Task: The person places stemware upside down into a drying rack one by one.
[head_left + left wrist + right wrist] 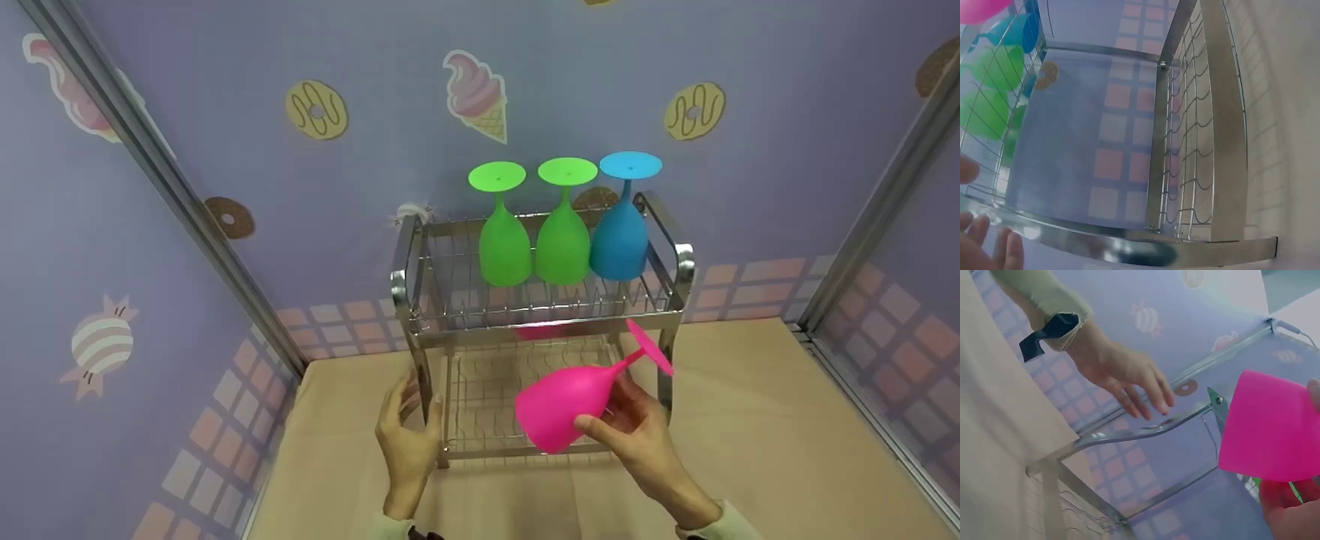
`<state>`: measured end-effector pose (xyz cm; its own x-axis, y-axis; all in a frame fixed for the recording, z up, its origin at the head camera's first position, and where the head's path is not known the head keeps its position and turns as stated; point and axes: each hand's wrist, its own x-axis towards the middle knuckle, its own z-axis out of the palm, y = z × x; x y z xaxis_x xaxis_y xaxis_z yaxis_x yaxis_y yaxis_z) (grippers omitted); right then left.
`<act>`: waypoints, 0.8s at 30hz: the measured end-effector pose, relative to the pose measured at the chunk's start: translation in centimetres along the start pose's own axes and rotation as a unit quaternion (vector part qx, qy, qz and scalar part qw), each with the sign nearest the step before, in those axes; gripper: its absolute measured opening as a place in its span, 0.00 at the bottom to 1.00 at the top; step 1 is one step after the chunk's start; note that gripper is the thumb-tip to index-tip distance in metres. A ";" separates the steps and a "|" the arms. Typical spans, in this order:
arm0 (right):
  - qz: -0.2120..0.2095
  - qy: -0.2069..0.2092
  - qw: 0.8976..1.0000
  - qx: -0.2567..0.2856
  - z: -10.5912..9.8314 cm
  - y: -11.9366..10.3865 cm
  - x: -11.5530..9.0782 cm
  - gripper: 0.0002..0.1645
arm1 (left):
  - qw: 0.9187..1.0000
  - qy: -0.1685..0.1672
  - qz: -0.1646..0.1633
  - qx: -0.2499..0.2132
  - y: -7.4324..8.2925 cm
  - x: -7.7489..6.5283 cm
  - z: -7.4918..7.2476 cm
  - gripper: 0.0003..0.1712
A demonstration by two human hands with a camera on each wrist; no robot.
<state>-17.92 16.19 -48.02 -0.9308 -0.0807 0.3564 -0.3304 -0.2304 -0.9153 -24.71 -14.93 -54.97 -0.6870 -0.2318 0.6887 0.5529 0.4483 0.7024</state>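
My right hand (637, 431) grips a pink goblet (566, 401) by its bowl, thumb on the near side and fingers behind. The goblet is tilted, its foot up to the right and its mouth down to the left. In the right wrist view the pink bowl (1275, 427) fills the right side. My left hand (409, 435) stays beside the left front post of a two-tier metal dish rack (540, 326), fingers apart and holding nothing. Two green goblets (505, 247) (562, 247) and a blue goblet (619, 240) stand upside down on the upper tier.
The rack's lower wire shelf (487, 390) lies behind the pink goblet. Beneath the rack is a beige tabletop (750, 420). Patterned purple walls (405, 97) enclose the back and both sides, with metal poles (180, 180) at the corners.
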 end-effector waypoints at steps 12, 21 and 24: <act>-0.073 -0.092 0.978 -0.175 1.2 -3.1 3.5 0.40 | 0.995 -0.033 -0.092 -0.011 -2.7 -0.9 0.1 0.30; -0.104 -0.156 0.947 -0.260 2.4 -6.2 6.6 0.42 | 0.994 -0.017 -0.112 0.001 -3.6 -1.2 0.3 0.24; -0.118 -0.180 0.937 -0.276 3.0 -7.4 7.9 0.41 | 0.994 -0.022 -0.106 0.014 -3.4 -1.0 0.2 0.25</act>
<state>-22.34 14.32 -37.91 -0.7412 -0.4354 0.5109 -0.6438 0.2457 -0.7247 -26.00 -16.05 -58.14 -0.8070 -0.2870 0.5162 0.3797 0.4173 0.8256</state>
